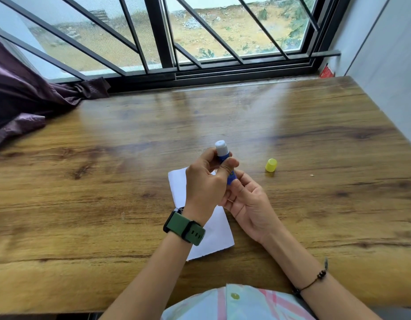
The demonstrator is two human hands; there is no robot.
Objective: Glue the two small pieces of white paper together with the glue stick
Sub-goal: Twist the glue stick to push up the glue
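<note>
Head view: no brand or writing can be read; the glue stick (223, 158) shows only a small yellow mark on its blue barrel, too blurred to make out.

The left hand (205, 181) is curled round the upper part of the barrel, thumb across the front and fingers wrapped behind, holding the stick upright and tilted slightly away from the person. The right hand (248, 202) lies palm up below it, with its fingertips (238, 179) pinching the base of the stick; whether they are twisting it cannot be told.

The glue stick is uncapped: a white collar and a pale, flat top stand clear above the left hand. It is held above the white paper (213, 232), which lies flat on the wooden table (107, 181) directly beneath both hands. Only 1 sheet outline can be made out, since the hands and the left wrist cover its middle; a second piece cannot be told apart.

The yellow cap (271, 165) stands on the table to the right of the glue stick, near it but apart. A green watch strap (184, 227) circles the left wrist, over the paper.
</note>
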